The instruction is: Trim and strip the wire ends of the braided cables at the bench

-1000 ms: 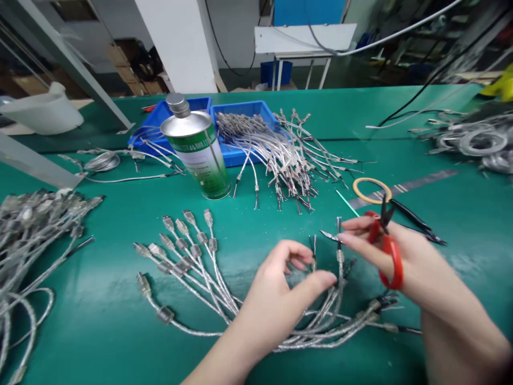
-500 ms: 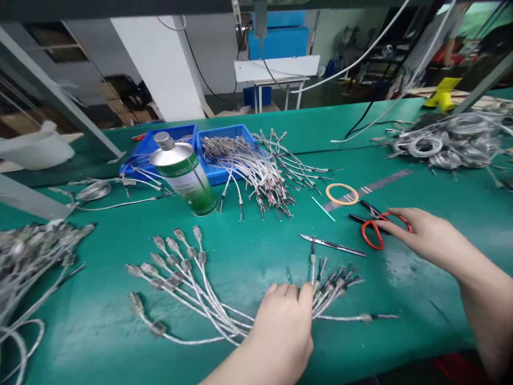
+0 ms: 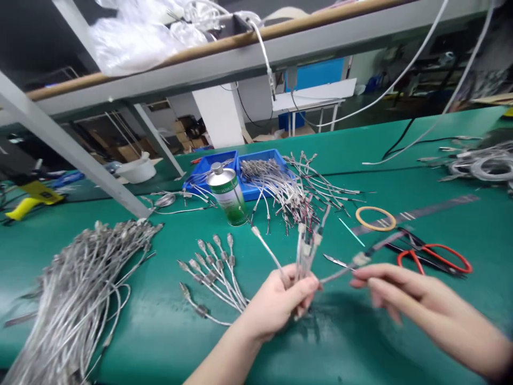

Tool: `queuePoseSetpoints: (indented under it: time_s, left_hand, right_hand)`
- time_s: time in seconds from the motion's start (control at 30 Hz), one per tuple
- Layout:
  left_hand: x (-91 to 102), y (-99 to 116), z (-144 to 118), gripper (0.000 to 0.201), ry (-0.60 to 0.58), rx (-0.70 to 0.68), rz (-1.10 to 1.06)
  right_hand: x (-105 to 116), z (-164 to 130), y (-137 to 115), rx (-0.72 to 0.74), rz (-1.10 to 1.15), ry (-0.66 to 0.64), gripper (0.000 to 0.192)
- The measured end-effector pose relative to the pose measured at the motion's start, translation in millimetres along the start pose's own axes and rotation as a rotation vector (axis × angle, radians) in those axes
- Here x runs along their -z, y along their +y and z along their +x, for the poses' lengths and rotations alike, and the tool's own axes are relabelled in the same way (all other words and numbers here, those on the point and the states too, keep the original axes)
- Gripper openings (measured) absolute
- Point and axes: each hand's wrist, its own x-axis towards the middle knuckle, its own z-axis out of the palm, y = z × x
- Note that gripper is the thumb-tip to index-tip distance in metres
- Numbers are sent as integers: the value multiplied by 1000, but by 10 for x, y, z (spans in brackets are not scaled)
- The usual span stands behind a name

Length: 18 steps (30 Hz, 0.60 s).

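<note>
Head view: left hand (image 3: pixel 280 299) grips a bundle of cables (image 3: pixel 305 248) upright above the worktop (image 3: pixel 160 331). Right hand (image 3: pixel 395 297) pinches one cable (image 3: pixel 360 260), near the scissors (image 3: pixel 435 256).

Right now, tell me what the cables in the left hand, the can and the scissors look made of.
Cables: braided metal shielding, silvery and glinting, apparently under clear sheathing. Can: shiny bare metal top and cap, with a green and white label. Scissors: dark metal blades; the glossy red handle loops are probably plastic-coated.
</note>
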Motion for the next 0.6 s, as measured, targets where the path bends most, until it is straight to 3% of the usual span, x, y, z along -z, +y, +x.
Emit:
queuePoseSetpoints:
  time_s: [0.1, 0.2, 0.4, 0.6]
  left_hand:
    - [-74, -43, -34, 28, -85, 0, -73]
    - [-130, -60, -11, 30, -170, -9, -157]
    - [-124, -91, 239, 34, -27, -123, -399]
    - [-170, -258, 429, 30, 42, -115, -608]
  right_hand:
    - [-361, 175, -331, 115, 111, -192, 34]
    - [-532, 335, -482, 238, 117, -196, 35]
    - [-628, 590, -447, 174, 331, -50, 29]
    - [-709, 672, -263, 121, 522, 71, 24]
